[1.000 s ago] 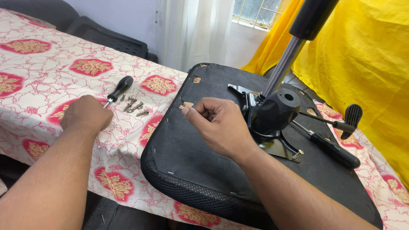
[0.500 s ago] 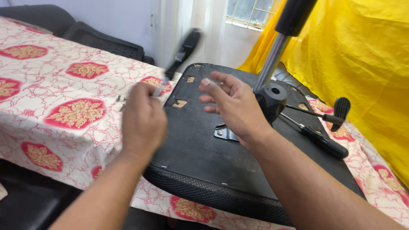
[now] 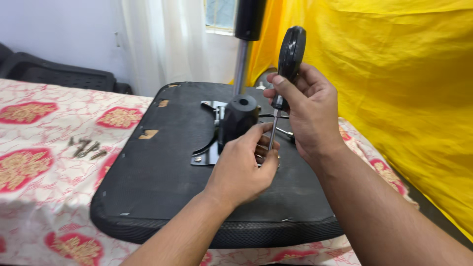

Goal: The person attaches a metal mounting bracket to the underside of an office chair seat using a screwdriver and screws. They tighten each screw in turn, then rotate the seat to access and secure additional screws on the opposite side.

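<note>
One upturned black seat base (image 3: pixel 148 197) lay nearest on the tabletop (image 3: pixel 34 197), and over it the left hand (image 3: pixel 244 170) was curled, fingertips pinched around the lower shaft of the single screwdriver (image 3: pixel 286 69) just beside the metal mounting plate (image 3: pixel 207 152). The right hand (image 3: pixel 305 111), a little farther, was closed around the screwdriver's black handle and held it upright, tip down by the left fingers. Off to the left lay a small cluster of screws (about four; hard to count) (image 3: pixel 87 148), well apart from both hands, with the yellow cloth (image 3: pixel 409 88) behind.
</note>
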